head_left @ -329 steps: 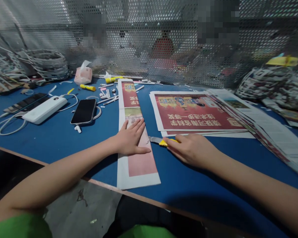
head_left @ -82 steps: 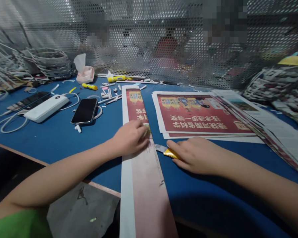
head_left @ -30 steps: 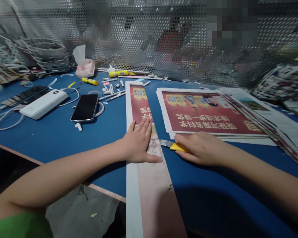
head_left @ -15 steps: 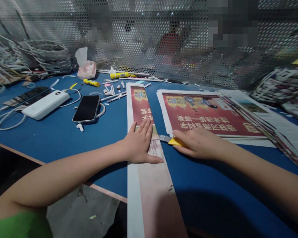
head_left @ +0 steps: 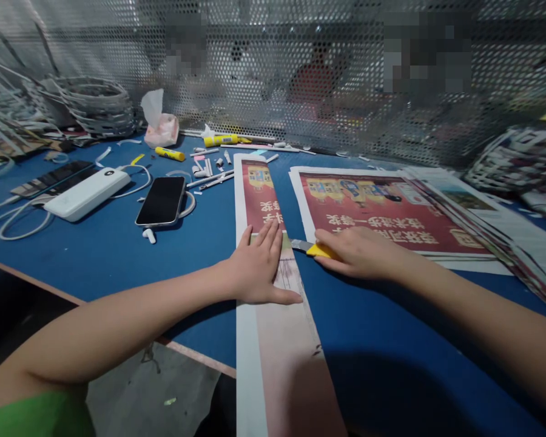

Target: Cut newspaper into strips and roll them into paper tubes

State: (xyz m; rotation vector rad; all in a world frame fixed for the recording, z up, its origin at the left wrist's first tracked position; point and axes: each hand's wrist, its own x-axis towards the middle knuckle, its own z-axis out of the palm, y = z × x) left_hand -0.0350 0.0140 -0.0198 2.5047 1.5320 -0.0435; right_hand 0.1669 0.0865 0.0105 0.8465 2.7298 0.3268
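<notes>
A long folded newspaper strip (head_left: pixel 273 340) lies on the blue table (head_left: pixel 95 255) and runs from the far side past the near edge. My left hand (head_left: pixel 259 267) presses flat on it, fingers stretched out. My right hand (head_left: pixel 359 252) is closed around a yellow utility knife (head_left: pixel 312 247). The knife's blade touches the strip's right edge just beyond my left fingertips.
A stack of newspapers (head_left: pixel 382 212) lies right of the strip, with more papers (head_left: pixel 505 224) farther right. A phone (head_left: pixel 161 200), white power bank (head_left: pixel 86 193), cables, glue sticks (head_left: pixel 170 154) and a tissue pack (head_left: pixel 161 127) sit at left. A perforated metal screen (head_left: pixel 300 73) closes the back.
My right hand has slid the knife away from me along the strip's right edge. My left hand stays flat on the strip in nearly the same place.
</notes>
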